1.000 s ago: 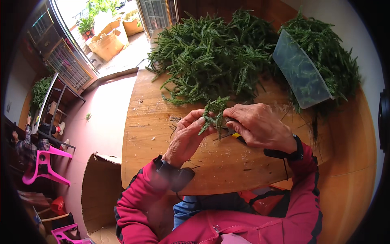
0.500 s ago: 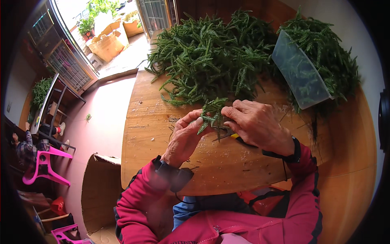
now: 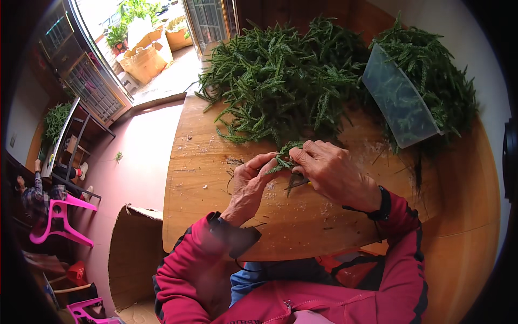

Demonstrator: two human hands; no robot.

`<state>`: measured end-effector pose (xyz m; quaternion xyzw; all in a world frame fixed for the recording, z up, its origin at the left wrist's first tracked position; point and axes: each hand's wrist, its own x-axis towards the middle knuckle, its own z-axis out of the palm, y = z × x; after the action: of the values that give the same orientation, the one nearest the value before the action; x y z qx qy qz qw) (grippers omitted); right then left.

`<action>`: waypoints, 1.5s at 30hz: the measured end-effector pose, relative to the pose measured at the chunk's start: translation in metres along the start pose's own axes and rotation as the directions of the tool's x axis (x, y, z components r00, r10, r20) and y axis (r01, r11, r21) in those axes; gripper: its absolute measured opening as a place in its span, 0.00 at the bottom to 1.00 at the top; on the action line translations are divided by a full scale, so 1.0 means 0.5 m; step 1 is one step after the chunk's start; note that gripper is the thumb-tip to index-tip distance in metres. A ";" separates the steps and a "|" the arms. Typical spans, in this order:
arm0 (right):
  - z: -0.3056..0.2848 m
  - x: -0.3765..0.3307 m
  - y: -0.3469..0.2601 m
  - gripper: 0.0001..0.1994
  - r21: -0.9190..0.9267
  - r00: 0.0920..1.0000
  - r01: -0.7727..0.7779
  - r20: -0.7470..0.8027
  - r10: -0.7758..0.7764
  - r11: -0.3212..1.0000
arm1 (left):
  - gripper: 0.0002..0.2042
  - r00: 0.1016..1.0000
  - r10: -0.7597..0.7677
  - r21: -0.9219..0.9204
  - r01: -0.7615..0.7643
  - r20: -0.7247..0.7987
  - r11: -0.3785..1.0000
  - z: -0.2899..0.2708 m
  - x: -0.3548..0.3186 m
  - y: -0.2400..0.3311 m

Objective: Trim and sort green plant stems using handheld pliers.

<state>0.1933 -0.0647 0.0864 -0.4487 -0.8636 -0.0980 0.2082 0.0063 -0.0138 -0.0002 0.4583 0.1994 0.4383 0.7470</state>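
Over the wooden table (image 3: 216, 216) I hold a small green artificial pine sprig (image 3: 284, 156) between both hands. My left hand (image 3: 249, 186) pinches it from the left, thumb against fingers. My right hand (image 3: 337, 171) is closed on the sprig's right side, its fingertips close to those of the left. Part of the sprig is hidden behind my fingers. Below the right fingers a dark pointed piece shows, with a bit of yellow beside it; the rest is covered by the hand. Just beyond my hands lies a big heap of similar green sprigs (image 3: 280, 81).
A translucent plastic bin (image 3: 396, 100) filled with more greenery leans at the right. Dark wire-like bits and pale crumbs lie on the tabletop. Left of the table stands an open cardboard box (image 3: 135, 259). Farther left, a person (image 3: 38, 194) sits by a pink stool (image 3: 65, 221).
The sprig is lower and tilted more sideways between my fingers. My right hand has shifted slightly left, covering more of the yellow piece.
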 end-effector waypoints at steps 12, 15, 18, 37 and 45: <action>0.034 -0.006 -0.010 0.19 0.022 1.000 -0.021 -0.015 0.021 1.000 | 0.14 0.996 -0.084 -0.148 0.087 0.025 0.985 0.003 0.001 0.005; 0.041 -0.001 0.009 0.22 0.054 0.999 0.034 -0.039 -0.032 0.998 | 0.14 0.995 -0.084 -0.126 0.090 0.052 0.988 -0.003 0.004 0.011; 0.047 0.006 0.024 0.25 0.137 0.996 0.074 -0.052 -0.068 0.988 | 0.13 0.997 -0.032 -0.044 0.034 0.065 0.998 -0.010 0.006 0.007; 0.101 -0.007 0.017 0.19 0.387 0.994 -0.090 -0.023 0.107 0.918 | 0.10 0.979 -0.206 -0.336 0.197 0.011 0.921 -0.024 -0.001 0.000; 0.104 -0.013 0.026 0.20 0.296 0.995 -0.084 -0.020 0.094 0.952 | 0.11 0.990 -0.138 -0.318 0.128 -0.011 0.939 0.012 -0.004 0.010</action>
<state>0.1930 -0.0435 0.0367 -0.4496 -0.8437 0.0336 0.2915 0.0072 -0.0177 0.0069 0.3108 0.1693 0.4206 0.8353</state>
